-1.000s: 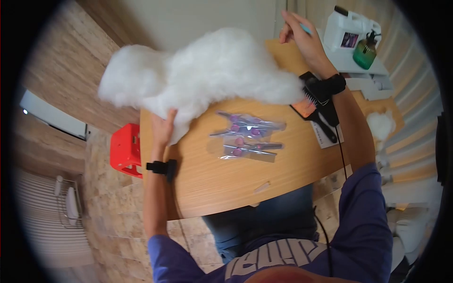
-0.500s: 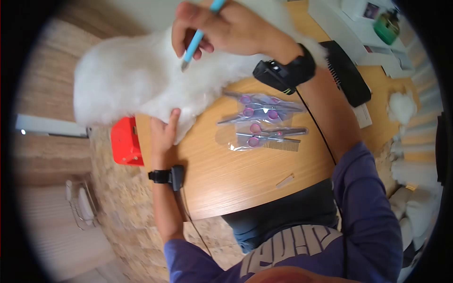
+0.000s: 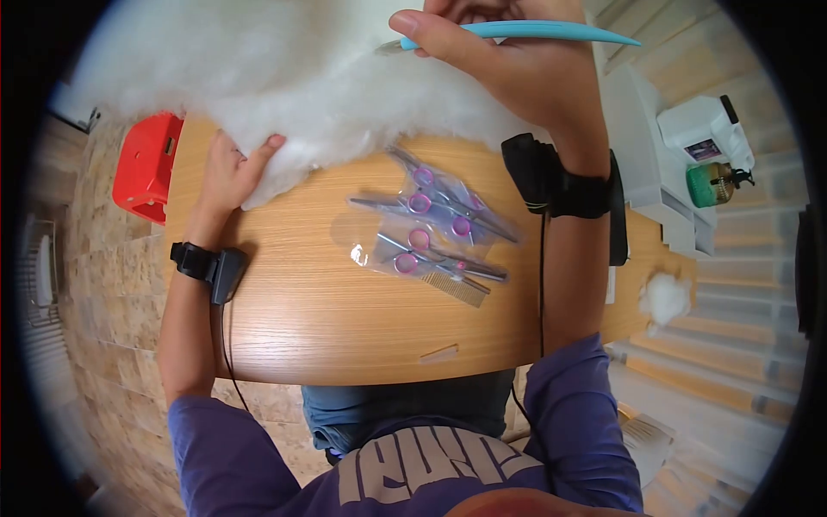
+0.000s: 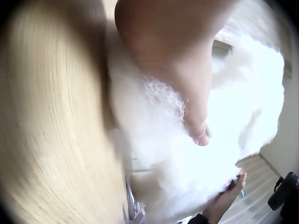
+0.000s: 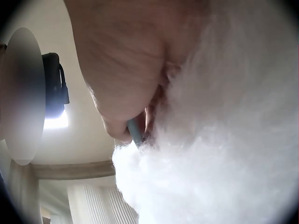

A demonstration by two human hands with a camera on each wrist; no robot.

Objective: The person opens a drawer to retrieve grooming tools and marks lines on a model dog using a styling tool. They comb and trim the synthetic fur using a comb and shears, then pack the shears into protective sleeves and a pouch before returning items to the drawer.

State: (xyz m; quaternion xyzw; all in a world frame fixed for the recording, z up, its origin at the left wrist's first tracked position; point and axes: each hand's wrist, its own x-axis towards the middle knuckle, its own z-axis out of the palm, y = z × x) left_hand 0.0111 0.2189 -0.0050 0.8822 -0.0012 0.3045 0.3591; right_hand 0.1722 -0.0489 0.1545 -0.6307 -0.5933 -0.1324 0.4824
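Note:
A large white furry body (image 3: 345, 103), like a long-haired dog or grooming model, lies across the far side of the table. My left hand (image 3: 231, 172) holds a leg-like part of it near the table's left edge, thumb up along the fur and fingers partly hidden in it. Above the fur, my right hand (image 3: 525, 77) pinches a light-blue tool (image 3: 543, 31) with a short metal tip between thumb and fingers. That tip points left and sits right at the fur. In the right wrist view, fur hides most of the fingers (image 5: 152, 116).
Pink-ringed scissors (image 3: 419, 203) in clear sleeves and a metal comb (image 3: 461, 293) lie mid-table. A small clear strip (image 3: 439, 353) is near the front edge. At right are a white jug (image 3: 699, 129), a green spray bottle (image 3: 709, 183) and a fluff clump (image 3: 665, 297). A red stool (image 3: 148, 164) stands left.
My right hand has come from the far right over the fur, bringing the light-blue tool to it. The left hand keeps its hold on the leg-like part. The head view has shifted.

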